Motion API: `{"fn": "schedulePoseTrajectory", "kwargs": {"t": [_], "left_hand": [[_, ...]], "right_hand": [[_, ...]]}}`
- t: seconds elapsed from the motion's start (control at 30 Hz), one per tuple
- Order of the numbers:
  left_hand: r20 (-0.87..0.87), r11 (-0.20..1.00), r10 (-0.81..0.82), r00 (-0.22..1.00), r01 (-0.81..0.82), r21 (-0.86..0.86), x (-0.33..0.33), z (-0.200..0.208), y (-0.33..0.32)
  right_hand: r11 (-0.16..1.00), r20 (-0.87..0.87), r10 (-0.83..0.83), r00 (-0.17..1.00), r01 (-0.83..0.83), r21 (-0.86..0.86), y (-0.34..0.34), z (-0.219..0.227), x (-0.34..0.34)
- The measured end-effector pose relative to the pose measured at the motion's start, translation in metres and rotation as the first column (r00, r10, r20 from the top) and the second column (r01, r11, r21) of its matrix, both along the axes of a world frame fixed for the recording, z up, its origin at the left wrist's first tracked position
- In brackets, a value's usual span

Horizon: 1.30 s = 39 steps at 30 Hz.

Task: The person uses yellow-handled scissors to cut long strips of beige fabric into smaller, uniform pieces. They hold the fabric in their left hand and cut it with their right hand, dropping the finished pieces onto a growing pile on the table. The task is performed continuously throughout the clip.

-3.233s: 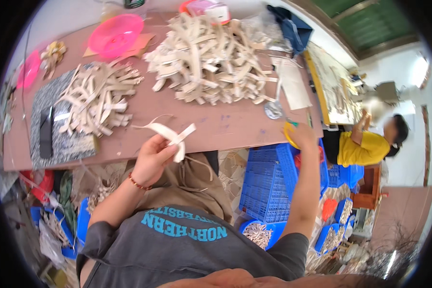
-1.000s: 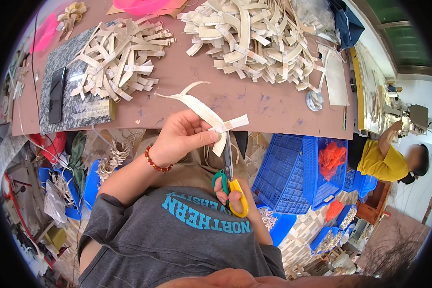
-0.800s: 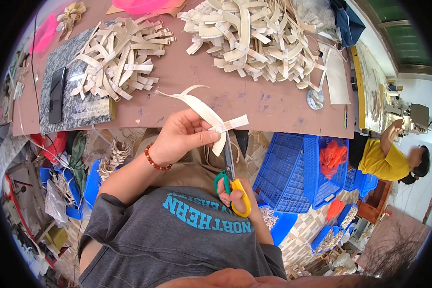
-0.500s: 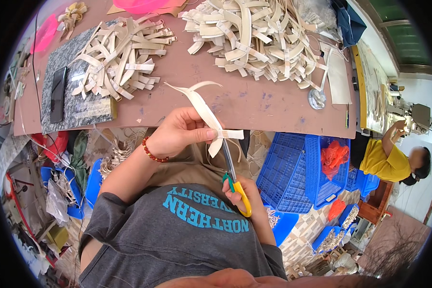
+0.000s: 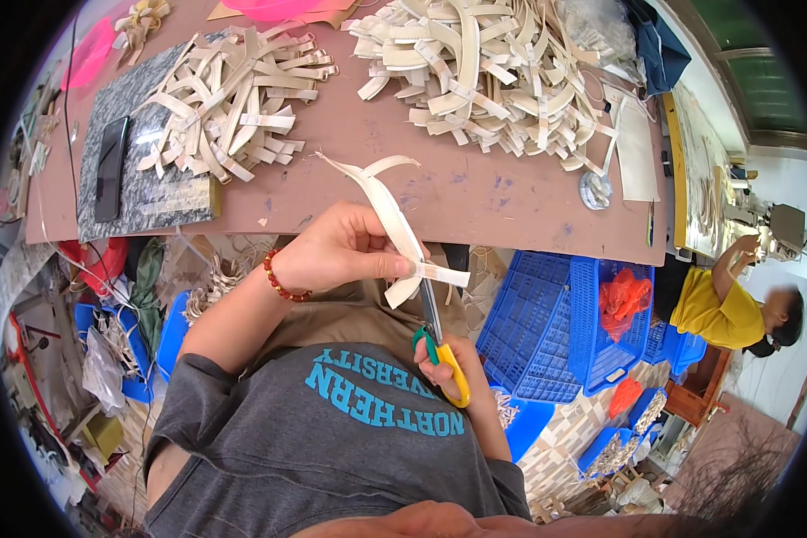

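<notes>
My left hand (image 5: 357,244) pinches a cream fabric strap piece (image 5: 388,208) between thumb and fingers, just off the table's near edge. Two tails of the piece spread upward, and a short crosspiece sticks out to the right. Below it, my right hand (image 5: 446,360) is closed round the yellow and green handles of a pair of scissors (image 5: 451,372). Their blades point up and meet the strap piece close to my left thumb; part of the blades is hidden behind the fabric, and how far apart they are I cannot tell.
Across the brown table (image 5: 350,193) lie a smaller strap pile (image 5: 233,103) and a larger strap pile (image 5: 484,67). A phone (image 5: 110,170) rests on a grey stone slab (image 5: 166,211). Blue crates (image 5: 529,332) stand right, below the table edge. Another person in a yellow shirt (image 5: 717,305) works far right.
The strap piece's crosspiece now tilts slightly downward to the right, and a thin tail below it shows less. My view has shifted a little; both hands keep their hold.
</notes>
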<state>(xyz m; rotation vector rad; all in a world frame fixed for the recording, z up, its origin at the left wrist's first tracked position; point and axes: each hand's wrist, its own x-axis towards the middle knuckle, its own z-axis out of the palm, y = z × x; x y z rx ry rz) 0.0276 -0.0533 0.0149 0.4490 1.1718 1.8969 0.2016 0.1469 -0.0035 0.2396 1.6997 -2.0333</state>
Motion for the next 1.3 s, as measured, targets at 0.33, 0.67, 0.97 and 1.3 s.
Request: {"fn": "schedulePoseTrajectory", "kwargs": {"t": [0.33, 0.67, 0.97, 1.3], "left_hand": [[0.064, 0.996, -0.077, 0.995, 0.079, -0.035, 0.0, 0.002, -0.001], [0.075, 0.996, -0.089, 0.993, 0.091, -0.021, 0.002, -0.003, 0.003], [0.062, 0.995, 0.097, 0.993, -0.098, 0.021, 0.001, -0.009, 0.005], [0.069, 0.992, 0.124, 0.99, -0.126, 0.025, 0.007, -0.006, 0.011]], "right_hand": [[0.998, 0.044, 0.054, 0.998, -0.054, -0.008, 0.002, 0.001, -0.004], [1.0, 0.078, -0.014, 0.997, 0.012, 0.027, -0.004, 0.002, -0.008], [0.992, 0.124, 0.074, 0.989, -0.061, -0.108, 0.001, 0.002, -0.009], [0.995, -0.02, 0.099, 0.995, -0.099, 0.015, -0.014, 0.009, -0.024]]}}
